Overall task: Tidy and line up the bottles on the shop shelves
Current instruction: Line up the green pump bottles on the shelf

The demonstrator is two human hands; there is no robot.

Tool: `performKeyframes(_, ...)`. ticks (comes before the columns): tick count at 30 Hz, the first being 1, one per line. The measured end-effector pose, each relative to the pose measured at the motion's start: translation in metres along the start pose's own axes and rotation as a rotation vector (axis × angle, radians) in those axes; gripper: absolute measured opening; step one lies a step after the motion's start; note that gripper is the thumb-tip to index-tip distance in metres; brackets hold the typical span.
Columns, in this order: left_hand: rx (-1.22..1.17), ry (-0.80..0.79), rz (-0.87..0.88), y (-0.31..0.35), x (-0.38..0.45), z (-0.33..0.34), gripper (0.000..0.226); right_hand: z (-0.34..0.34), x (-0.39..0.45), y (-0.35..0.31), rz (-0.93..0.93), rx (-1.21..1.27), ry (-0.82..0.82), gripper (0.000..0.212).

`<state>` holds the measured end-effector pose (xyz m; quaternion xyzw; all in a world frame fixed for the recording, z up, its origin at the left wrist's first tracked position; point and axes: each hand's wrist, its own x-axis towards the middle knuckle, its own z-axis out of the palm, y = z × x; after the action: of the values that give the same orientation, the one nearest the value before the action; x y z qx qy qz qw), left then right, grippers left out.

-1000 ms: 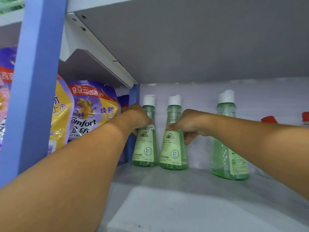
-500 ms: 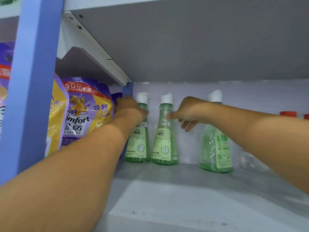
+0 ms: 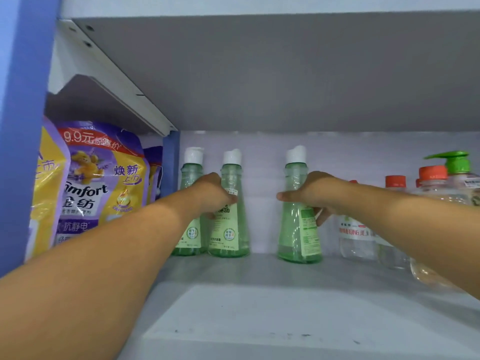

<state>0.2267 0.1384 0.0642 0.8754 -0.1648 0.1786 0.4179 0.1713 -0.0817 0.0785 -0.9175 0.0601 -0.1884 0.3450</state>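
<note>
Three green bottles [image 3: 298,224] of clear, glossy tinted plastic with opaque white plastic caps [image 3: 232,156] and paper-like printed labels; the shelf [image 3: 259,307] is a smooth, matt pale-grey painted surface with small dark specks near its front edge. Left, refill pouches [image 3: 96,178] of shiny, crinkled purple-and-yellow film beside a smooth blue painted upright [image 3: 26,100]. Right, colourless transparent plastic bottles [image 3: 355,237] with matt orange-red caps and one glossy green pump head [image 3: 454,159].
</note>
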Motion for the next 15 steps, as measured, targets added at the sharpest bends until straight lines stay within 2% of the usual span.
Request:
performKeyframes(4,-0.031,-0.004,0.008,-0.002,0.0,-0.002,0.028,0.007,0.021,-0.009,-0.065,0.116,-0.143,0.044)
performKeyframes(7,-0.041,-0.014,0.018,-0.005,-0.001,-0.002,0.038,0.008,0.032,-0.015,-0.091,0.148,-0.263,0.036)
performKeyframes(9,-0.041,-0.012,0.013,-0.006,0.0,-0.003,0.042,0.013,0.036,-0.016,-0.084,0.115,-0.235,0.042)
performKeyframes(11,-0.038,-0.017,0.016,-0.006,0.002,-0.004,0.037,0.019,0.038,-0.017,-0.076,0.065,-0.175,0.058)
performKeyframes(12,-0.043,-0.022,0.017,-0.007,0.003,-0.004,0.033,0.021,0.039,-0.017,-0.089,0.076,-0.138,0.059)
performKeyframes(15,-0.063,-0.028,0.016,-0.007,0.003,-0.005,0.033,0.018,0.042,-0.016,-0.155,0.117,-0.086,0.042)
